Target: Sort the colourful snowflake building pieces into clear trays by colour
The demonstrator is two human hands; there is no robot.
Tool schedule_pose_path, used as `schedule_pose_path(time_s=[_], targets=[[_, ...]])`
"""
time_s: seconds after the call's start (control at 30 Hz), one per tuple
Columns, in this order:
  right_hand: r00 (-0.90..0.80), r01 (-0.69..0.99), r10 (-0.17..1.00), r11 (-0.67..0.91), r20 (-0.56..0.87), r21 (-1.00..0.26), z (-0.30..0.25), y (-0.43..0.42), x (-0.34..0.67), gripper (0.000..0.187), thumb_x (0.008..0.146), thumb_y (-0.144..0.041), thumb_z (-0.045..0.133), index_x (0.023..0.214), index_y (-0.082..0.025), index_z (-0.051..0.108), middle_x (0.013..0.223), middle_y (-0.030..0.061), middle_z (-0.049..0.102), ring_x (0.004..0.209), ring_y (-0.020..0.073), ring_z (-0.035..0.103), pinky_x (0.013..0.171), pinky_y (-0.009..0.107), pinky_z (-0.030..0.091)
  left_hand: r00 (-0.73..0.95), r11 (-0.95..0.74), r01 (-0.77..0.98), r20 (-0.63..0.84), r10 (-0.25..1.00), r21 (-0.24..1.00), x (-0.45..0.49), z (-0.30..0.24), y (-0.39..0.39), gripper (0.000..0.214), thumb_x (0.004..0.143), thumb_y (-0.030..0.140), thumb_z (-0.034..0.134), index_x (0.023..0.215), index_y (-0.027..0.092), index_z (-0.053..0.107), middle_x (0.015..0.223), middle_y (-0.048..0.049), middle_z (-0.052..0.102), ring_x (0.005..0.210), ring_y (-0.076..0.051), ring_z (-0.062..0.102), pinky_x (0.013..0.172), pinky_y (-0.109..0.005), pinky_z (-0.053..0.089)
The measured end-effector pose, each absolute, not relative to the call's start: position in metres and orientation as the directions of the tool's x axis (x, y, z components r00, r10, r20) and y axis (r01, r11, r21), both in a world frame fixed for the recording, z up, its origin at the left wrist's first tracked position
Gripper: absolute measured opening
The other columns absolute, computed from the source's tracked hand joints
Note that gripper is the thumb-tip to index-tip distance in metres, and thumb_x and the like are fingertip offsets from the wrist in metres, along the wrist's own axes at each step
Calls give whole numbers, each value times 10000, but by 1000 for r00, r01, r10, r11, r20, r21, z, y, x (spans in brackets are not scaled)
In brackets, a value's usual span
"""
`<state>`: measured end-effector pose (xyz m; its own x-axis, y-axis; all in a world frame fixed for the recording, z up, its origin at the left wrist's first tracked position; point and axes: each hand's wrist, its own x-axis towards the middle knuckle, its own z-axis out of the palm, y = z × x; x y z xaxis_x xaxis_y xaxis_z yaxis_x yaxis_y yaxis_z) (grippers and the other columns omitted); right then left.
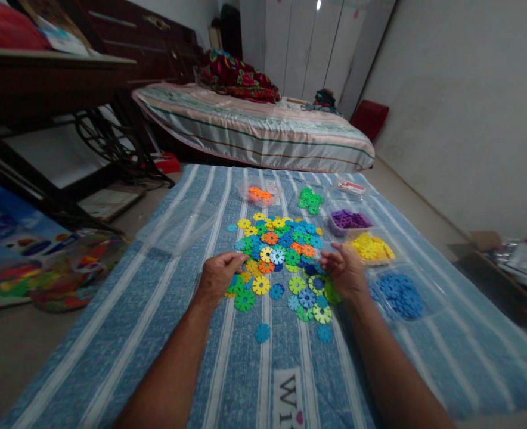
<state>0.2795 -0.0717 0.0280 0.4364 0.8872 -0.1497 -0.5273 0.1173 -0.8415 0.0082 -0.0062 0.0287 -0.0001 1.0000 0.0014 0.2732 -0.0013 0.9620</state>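
Note:
A pile of flat, gear-shaped plastic discs (pixel 281 250) in blue, green, yellow and orange lies on a blue striped mat (pixel 165 333). My left hand (pixel 219 275) rests at the pile's left edge, fingers curled in a pinch at the discs. My right hand (pixel 344 271) is at the pile's right edge, fingers bent over the discs. What either hand grips is hidden. Clear tubs hold sorted discs: orange (pixel 260 193), green (pixel 310 200), purple (pixel 349 220), yellow (pixel 372 247) and blue (pixel 400 295).
An empty clear lid or tray (pixel 178 226) lies left of the pile. A bed with a striped cover (pixel 254 125) stands behind the mat. A dark table (pixel 44 77) and a bag of coloured pieces (pixel 67 274) are at the left.

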Motion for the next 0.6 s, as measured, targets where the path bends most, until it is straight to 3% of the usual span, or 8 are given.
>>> schedule_pose_path(time_s=[0.17,0.3,0.37,0.47,0.53,0.6], targets=[[391,-203,920,49,-35,-978,23,-75,261,299,651,-441,766,753,-184,653,575,-5,660,443,110,570,445,221,436,-3,7,283,-6,1000,959,7,24,-6,335,653,464,684,779,162,755,651,-16,685,580,-144,581,556,-236,437],[185,156,974,100,128,-983,23,-79,237,226,750,-420,656,760,-197,686,593,-10,633,503,130,561,509,259,429,-1,0,296,0,1000,955,7,23,-6,343,662,476,680,772,160,754,598,-3,652,570,-138,567,559,-234,430],[32,424,971,200,236,-883,23,-81,222,198,819,-361,577,785,-203,692,685,15,656,622,155,594,595,279,432,2,-5,292,5,1000,956,7,23,-7,341,663,475,680,772,161,756,587,0,646,569,-137,565,563,-234,432],[-175,778,942,310,286,-547,25,-83,201,197,866,-299,529,790,-200,682,794,50,658,762,178,591,664,287,398,9,-12,269,10,1000,963,8,24,-8,340,656,471,684,774,160,753,639,-10,677,582,-141,581,574,-237,445],[-231,886,946,301,229,-352,29,-83,189,212,887,-326,528,803,-196,673,823,63,650,791,185,579,669,290,380,13,-16,267,13,1000,963,8,24,-8,339,658,469,683,775,159,751,652,-15,685,588,-144,589,576,-237,450],[-234,933,960,267,154,-242,37,-82,179,235,897,-372,530,847,-190,671,880,79,654,835,201,577,690,300,379,14,-22,276,19,1000,961,8,24,-8,342,667,473,677,776,157,750,653,-19,688,588,-145,588,574,-237,451]])
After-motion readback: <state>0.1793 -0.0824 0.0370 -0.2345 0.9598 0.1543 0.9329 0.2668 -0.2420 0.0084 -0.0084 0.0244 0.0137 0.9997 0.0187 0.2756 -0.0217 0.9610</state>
